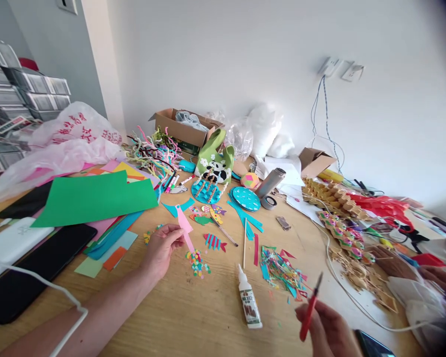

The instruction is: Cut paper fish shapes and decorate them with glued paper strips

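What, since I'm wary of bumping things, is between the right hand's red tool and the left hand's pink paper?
The glue bottle, thin stick, red strip and paper scraps are on the tabletop between the red tool and pink paper; nothing visible blocks the air above.

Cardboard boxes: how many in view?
2: a larger open box behind the green panda bag, and a smaller box right of the metal flask. More may be hidden.

pink paper point(184, 222); red tool point(310, 314), tip seemingly dark
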Demonstrator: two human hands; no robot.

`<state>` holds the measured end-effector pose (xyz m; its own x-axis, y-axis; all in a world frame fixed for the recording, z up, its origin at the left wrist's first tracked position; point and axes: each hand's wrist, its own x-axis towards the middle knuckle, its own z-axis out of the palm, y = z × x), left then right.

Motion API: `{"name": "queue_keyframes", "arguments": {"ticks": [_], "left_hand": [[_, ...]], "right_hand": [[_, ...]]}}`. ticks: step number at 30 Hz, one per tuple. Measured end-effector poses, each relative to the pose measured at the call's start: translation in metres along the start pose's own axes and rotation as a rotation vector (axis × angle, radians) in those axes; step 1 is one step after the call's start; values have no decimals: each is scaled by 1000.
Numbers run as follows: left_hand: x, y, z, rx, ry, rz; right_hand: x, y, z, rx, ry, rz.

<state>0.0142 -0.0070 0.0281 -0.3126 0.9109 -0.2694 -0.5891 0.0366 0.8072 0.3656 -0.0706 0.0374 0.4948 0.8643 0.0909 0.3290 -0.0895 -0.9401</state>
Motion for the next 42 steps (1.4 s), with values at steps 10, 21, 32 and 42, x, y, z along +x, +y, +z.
{"name": "queue_keyframes", "arguments": {"ticks": [10, 21, 32, 42], "left_hand": [[-4, -6, -2, -4, -214, -32], [-16, -5, 1, 114, -446, -97], [-27, -11, 6, 180, -529, -217], [-27, -10, 5, 160, -544, -195]], "right_hand": [[-44, -79, 154, 453, -465, -66], [-59, -54, 160, 507, -575, 65], [-59, -63, 160, 641, -601, 224], [-59, -58, 162, 606, -599, 232]]}}
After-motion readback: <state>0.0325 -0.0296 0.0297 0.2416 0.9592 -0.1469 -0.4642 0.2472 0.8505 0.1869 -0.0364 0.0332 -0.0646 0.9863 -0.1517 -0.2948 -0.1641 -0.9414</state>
